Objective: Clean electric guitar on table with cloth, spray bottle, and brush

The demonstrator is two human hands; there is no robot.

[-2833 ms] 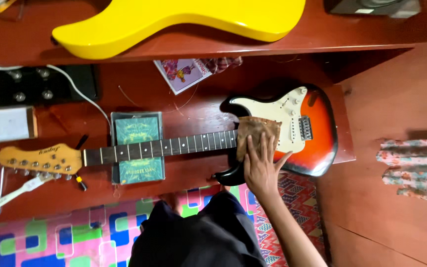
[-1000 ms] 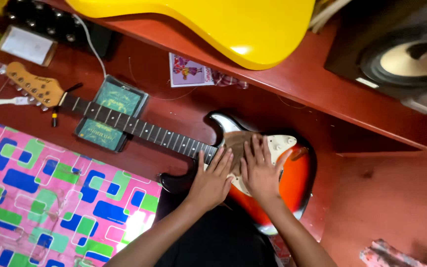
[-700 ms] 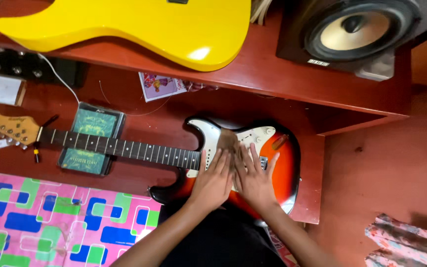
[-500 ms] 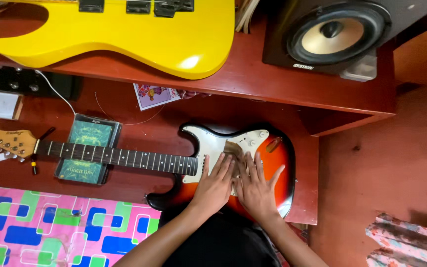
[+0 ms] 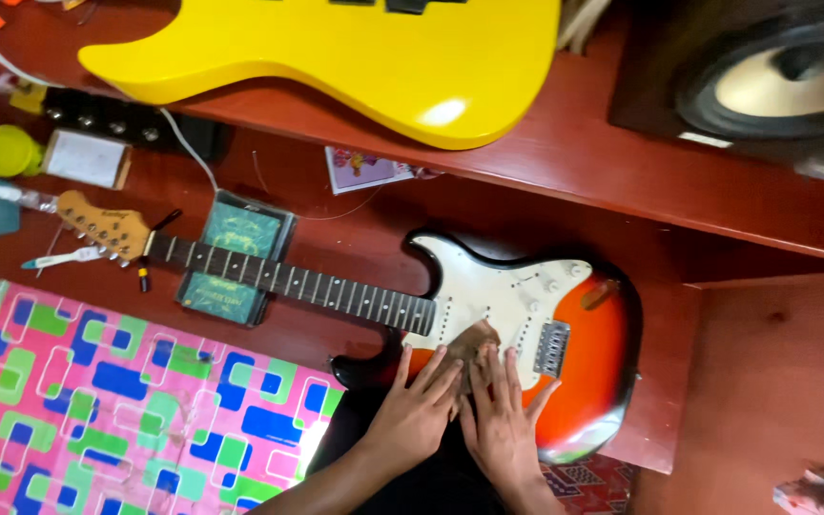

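Note:
A sunburst electric guitar (image 5: 579,329) with a white pickguard lies flat on the red wooden surface, its dark neck (image 5: 298,279) running left to a pale headstock (image 5: 102,224). My left hand (image 5: 419,412) and my right hand (image 5: 502,420) lie side by side on the lower part of the guitar body, fingers spread flat. Both press on a small brown cloth (image 5: 474,340) that shows just past the fingertips. The neck rests on a green rectangular case (image 5: 233,257).
A yellow guitar body (image 5: 355,52) lies on a raised red shelf (image 5: 622,176), with a speaker (image 5: 774,86) at the right. A pink patterned mat (image 5: 116,410) covers the lower left. A black pedal strip (image 5: 135,124), a yellow lid (image 5: 7,151) and a white tool (image 5: 64,257) sit at the left.
One second ago both hands were pressing the cloth higher on the pickguard; now they and the cloth sit lower on the body. Earlier still, only the right hand was on the cloth. The view has shifted.

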